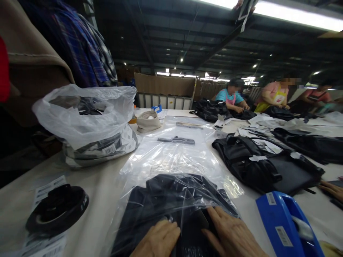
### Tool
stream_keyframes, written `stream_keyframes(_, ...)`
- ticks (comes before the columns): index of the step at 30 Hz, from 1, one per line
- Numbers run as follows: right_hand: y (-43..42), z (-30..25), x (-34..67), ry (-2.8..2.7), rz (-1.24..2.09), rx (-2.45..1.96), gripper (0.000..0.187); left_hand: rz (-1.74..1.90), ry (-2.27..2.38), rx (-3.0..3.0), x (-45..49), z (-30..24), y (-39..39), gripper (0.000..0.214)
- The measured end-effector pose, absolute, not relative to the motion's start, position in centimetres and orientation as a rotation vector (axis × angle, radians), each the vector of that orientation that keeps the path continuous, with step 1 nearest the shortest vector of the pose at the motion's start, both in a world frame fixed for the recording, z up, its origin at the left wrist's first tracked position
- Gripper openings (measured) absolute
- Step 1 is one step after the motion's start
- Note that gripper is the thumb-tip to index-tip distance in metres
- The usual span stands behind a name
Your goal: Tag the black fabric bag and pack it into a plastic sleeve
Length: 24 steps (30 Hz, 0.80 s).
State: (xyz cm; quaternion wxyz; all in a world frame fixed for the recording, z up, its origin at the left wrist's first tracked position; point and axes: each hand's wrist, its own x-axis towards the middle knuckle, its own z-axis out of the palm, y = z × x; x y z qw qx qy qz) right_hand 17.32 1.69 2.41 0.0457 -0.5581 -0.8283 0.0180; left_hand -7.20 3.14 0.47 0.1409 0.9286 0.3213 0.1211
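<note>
A black bag [160, 196] lies in front of me, its far part inside a clear plastic bag [174, 157] spread flat along the table. My left hand [158, 238] is at the near part of the black bag, fingers curled and pressed together on its dark material; the fingertips are partly hidden. To the right, my right hand [230, 230] rests on the same bag at the plastic's near edge. Its fingers are stretched out and the thumb stands apart from them.
At left are a black tape roll [57, 210] on barcode label sheets and a stuffed white plastic bag [99, 135]. A blue tape dispenser [286, 225] and a black backpack [249, 160] stand right. Co-workers [233, 96] handle black bags further back. Another person's hand [332, 189] shows at the right edge.
</note>
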Motion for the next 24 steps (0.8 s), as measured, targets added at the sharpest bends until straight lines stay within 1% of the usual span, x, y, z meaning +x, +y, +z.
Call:
stream_keyframes(2, 2.1, 2.9, 16.6, -2.536, 0.197, -1.782, 0.043, 0.100, 1.039, 2.621, -6.2, 0.5, 3.4, 0.059)
stream_keyframes(4, 2.5, 3.2, 16.0, -2.545, 0.306, -1.809, 0.049, -0.043, 1.160, 2.473, -5.3, 1.9, 3.5, 0.071)
stream_keyframes(6, 2.6, 3.5, 15.6, -2.558, 0.388, -1.780, 0.053, -0.056, 1.220, 2.362, -4.5, 4.0, 3.5, 0.071)
stream_keyframes(9, 2.6, 3.7, 15.3, -2.540, 0.489, -1.663, 0.058, -0.099, 1.163, 2.239, -3.7, 6.4, 3.6, 0.068)
stream_keyframes(14, 2.6, 2.8, 15.3, -2.499, 0.563, -1.560, 0.071, -0.194, 1.151, 2.204, -3.0, 6.9, 3.7, 0.076)
stream_keyframes(16, 2.8, 1.8, 15.5, -2.515, 0.459, -1.505, 0.071, -0.209, 1.145, 2.228, -2.9, 6.8, 3.7, 0.079)
stream_keyframes(20, 3.1, 0.2, 15.5, -2.505, 0.012, -1.284, 0.055, -0.212, 1.136, 2.202, -3.1, 6.7, 3.8, 0.077)
stream_keyframes(24, 3.2, 0.3, 14.8, -2.500, -0.345, -1.103, 0.046, -0.113, 1.153, 2.143, -3.7, 6.3, 3.7, 0.079)
